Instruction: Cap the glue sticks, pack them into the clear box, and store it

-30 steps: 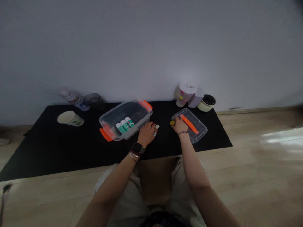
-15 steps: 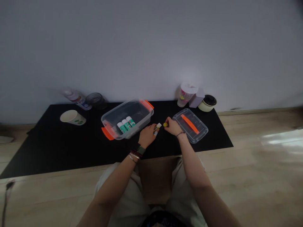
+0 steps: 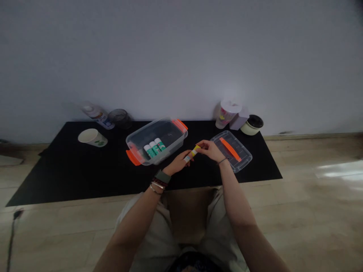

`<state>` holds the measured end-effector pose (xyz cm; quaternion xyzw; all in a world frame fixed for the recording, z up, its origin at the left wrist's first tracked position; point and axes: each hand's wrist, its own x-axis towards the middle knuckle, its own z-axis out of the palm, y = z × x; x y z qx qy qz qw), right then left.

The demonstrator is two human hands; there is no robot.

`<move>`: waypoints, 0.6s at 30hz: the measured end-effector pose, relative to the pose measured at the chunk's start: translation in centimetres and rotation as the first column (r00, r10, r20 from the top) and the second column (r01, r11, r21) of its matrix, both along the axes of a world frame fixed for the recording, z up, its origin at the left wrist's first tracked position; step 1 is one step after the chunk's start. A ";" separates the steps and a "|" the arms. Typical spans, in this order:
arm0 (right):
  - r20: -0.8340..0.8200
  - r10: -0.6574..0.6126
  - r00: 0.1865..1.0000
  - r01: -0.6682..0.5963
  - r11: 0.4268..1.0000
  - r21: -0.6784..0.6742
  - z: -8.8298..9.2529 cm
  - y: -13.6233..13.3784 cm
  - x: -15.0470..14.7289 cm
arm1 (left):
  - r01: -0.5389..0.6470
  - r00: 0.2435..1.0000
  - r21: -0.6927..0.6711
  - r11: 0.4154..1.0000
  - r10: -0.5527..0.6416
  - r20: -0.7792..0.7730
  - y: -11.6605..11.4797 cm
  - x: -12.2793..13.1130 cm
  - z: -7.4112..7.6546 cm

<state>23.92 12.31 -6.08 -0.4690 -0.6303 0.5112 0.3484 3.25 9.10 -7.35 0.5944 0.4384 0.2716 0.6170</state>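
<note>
Left hand (image 3: pixel 176 164) gripping glue stick (image 3: pixel 190 155) body, right hand (image 3: pixel 211 150) pinching its yellow-capped end; stick being held above black mat (image 3: pixel 85 170), between clear bin (image 3: pixel 170 145) and lid (image 3: pixel 241 156).

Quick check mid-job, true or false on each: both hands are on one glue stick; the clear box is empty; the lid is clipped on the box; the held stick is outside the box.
1. The left hand and right hand hold one glue stick between them. True.
2. The clear box is empty. False: three sticks lie inside it.
3. The lid is clipped on the box. False: it lies on the black mat, apart from the box, beside the right hand.
4. The held glue stick is outside the box. True.
</note>
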 end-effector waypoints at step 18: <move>0.007 -0.102 0.995 0.100 0.986 0.131 1.6 -1.5 -2.5 | 0.038 0.963 -0.210 0.977 0.020 0.269 -0.7 1.1 1.7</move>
